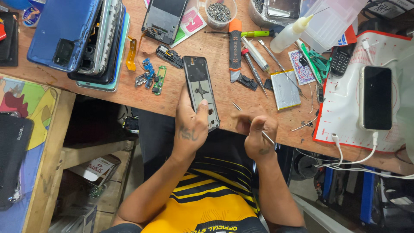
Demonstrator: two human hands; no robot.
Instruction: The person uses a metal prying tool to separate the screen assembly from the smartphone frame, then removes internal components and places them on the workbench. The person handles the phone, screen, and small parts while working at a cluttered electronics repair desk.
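Observation:
My left hand [189, 127] grips an opened phone frame [199, 84], dark with bare inner parts, held flat over the front edge of the wooden bench [181, 101]; the thumb rests on its lower right side. My right hand [255, 131] is closed around thin metal tweezers [238, 108], whose tip points up and left toward the phone frame but stays a little apart from it. Small circuit boards and a flex cable [148, 75] lie just left of the frame.
A stack of phone backs and frames [82, 39] lies at the back left. Screwdrivers, a cutter [235, 47], a silver battery [285, 88], a glue bottle [290, 34] and a tub of screws [220, 12] sit behind. A phone [376, 97] charges on a white mat at right.

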